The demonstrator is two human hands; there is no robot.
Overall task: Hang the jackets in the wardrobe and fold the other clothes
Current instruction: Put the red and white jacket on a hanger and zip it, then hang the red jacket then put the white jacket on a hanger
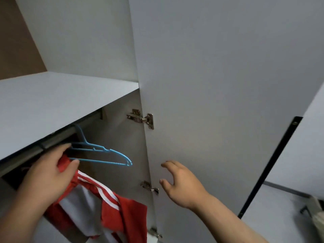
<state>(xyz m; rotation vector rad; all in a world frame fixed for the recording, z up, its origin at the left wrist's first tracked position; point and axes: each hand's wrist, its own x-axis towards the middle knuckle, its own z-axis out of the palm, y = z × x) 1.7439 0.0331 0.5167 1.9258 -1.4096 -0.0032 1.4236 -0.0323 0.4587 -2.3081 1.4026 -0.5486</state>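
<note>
Though its hem was cut off and my left hand (47, 174) hid its top, fingers clamped there, the red jacket (133, 213), white-striped and grey-lined, was just under the wardrobe rail (57, 136); my right hand (180, 186) was spread open.

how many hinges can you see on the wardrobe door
3: top hinge beside the blue hanger, middle hinge by the right hand, bottom hinge at the picture's lower edge; others may be hidden.
</note>
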